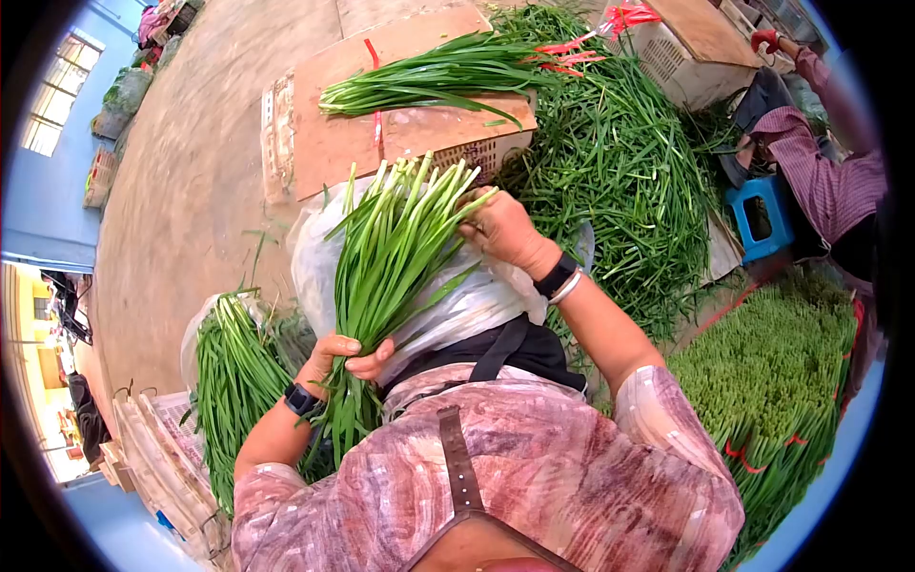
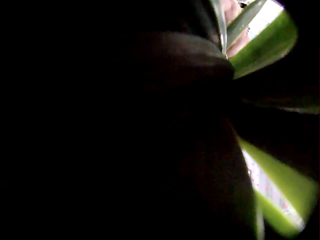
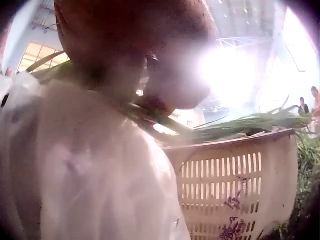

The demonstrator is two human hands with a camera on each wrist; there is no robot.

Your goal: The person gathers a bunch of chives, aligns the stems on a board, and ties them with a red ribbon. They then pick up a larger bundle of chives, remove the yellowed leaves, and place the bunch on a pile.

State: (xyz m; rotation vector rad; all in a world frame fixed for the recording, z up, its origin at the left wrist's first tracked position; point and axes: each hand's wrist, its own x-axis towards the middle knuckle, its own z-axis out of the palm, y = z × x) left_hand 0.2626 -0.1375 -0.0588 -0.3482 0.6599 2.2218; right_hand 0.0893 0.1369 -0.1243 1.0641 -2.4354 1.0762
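Observation:
A bunch of garlic chives (image 1: 386, 243) fans out over the person's lap, pale cut ends pointing away. The left hand (image 1: 348, 360) grips it low among the leaves. At the upper right of the bunch, the right hand (image 1: 505, 229) pinches a stalk end between thumb and fingers. White plastic sheeting (image 1: 319, 243) covers the lap under the bunch. Leaves (image 2: 270, 45) block most of the left wrist view. In the right wrist view the right hand (image 3: 135, 40) is dark against the light, above the plastic.
Ahead, a board (image 1: 324, 71) on a crate (image 3: 225, 185) carries another chive bunch (image 1: 429, 76). Loose greens (image 1: 610, 181) heap at the right, near a blue stool (image 1: 753, 214) and another person (image 1: 820, 162). Tied bundles (image 1: 772, 353) stand at lower right; more chives (image 1: 233, 362) lie left.

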